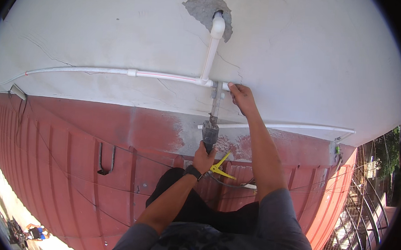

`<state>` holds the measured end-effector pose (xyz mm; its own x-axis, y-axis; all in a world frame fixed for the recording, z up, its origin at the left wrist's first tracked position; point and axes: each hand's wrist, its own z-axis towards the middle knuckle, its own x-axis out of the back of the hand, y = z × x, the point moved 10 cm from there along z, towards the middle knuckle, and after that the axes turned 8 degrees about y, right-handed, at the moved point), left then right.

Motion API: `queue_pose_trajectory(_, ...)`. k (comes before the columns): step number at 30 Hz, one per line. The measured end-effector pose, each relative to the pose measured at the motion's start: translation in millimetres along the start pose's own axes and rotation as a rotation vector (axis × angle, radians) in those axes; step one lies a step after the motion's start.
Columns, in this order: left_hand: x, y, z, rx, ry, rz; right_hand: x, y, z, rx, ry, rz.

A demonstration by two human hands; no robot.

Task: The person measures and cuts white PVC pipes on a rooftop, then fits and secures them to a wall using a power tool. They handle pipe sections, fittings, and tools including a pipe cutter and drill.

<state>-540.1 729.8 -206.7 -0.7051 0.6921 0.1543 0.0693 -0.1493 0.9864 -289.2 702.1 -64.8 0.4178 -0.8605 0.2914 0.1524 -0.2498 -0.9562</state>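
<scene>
My left hand [203,158] is wrapped around the dark handle of a pipe-welding iron [210,134], held upright with its flat metal heating plate against the wall. My right hand [242,99] pinches a short white pipe end [226,86] on the plate's right side. Touching the plate on the left is the tee of a white plastic pipe [166,77] that runs along the wall. From that tee a vertical pipe [210,58] rises to an elbow [218,27] at a broken patch of plaster. Whether the ends sit on the iron's sockets is hard to see.
Below the wall lies a red ribbed metal roof [81,163]. A loose white pipe [298,127] rests along the wall base at right. Beside my left wrist is a tool with yellow handles [222,167]. Thin cables [106,206] cross the roof; curved metal bars [366,215] stand at right.
</scene>
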Motion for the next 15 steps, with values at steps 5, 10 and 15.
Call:
queue_pose_trajectory(5, 10.9, 3.1, 1.3, 0.007, -0.009, 0.012, -2.7, -4.6, 0.5, 0.038, 0.007, 0.008)
queue_pose_trajectory(10, 9.4, 3.4, 4.4, 0.008, -0.064, -0.023, -2.0, -2.8, 6.0, 0.039, 0.030, -0.022)
queue_pose_trajectory(15, 15.0, 7.8, 2.3, -0.073, 0.003, 0.065, -0.9, 8.4, 9.2, 0.008, 0.045, 0.018)
